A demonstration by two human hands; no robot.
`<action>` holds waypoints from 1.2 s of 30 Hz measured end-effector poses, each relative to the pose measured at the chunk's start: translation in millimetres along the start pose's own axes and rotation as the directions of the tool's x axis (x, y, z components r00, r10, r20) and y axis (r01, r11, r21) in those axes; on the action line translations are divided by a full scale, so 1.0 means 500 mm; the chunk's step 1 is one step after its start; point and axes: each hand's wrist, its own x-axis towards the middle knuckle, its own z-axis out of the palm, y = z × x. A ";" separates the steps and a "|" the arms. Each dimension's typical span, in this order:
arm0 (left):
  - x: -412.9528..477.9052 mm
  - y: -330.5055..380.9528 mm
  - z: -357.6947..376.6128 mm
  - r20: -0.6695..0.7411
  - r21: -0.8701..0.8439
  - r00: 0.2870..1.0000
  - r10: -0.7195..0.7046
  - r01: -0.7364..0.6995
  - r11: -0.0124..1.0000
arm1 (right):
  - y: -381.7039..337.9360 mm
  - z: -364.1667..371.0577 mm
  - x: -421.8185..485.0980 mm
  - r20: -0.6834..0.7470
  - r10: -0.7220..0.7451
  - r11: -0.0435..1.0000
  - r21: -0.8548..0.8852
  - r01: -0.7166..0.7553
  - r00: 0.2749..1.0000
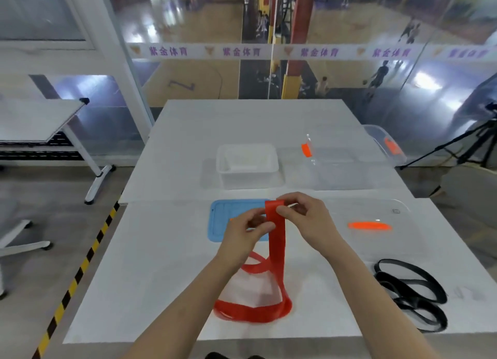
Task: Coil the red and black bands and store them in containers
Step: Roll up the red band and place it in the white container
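A red band (277, 240) is held up by its folded top end just above the near right corner of a blue lid (223, 218). The rest drops straight down and ends in loose, crossing loops on the white table (161, 278), nearer the person than the lid. Both hands are closed on that top end. The left hand (244, 232) pinches it between thumb and fingers, and the right hand (309, 218) has its fingers curled over the fold, apparently to start the first turn of the coil.

The main risk appears to lie in the slack below. The loops cross one another, so winding from the top could carry a twist into the roll or tighten a loop into a snag. The band looks springy, and a loosened pinch would probably let the first turn spring open.

A white container (220, 159) stands open beyond the lid, and a clear container (341, 170) sits to that one's right. A clear lid (398, 216) with an orange handle lies well right of the blue one. The black band (411, 291) lies uncoiled further right and nearer the person, close to the table's edge, where a sweeping forearm could perhaps knock it off.
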 end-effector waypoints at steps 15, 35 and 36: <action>0.026 0.085 0.004 -0.157 -0.109 0.986 -0.059 0.042 0.993 | 0.004 -0.018 -0.002 0.079 -0.017 0.998 0.064 0.012 0.997; 0.024 0.307 -0.143 -0.260 -0.219 0.923 0.285 -0.344 0.913 | -0.170 0.029 0.005 0.044 -0.336 0.935 0.135 0.328 0.941; 0.027 0.324 -0.151 -0.279 -0.246 0.911 0.304 -0.373 0.895 | -0.193 0.030 0.007 0.020 -0.369 0.918 0.167 0.361 0.929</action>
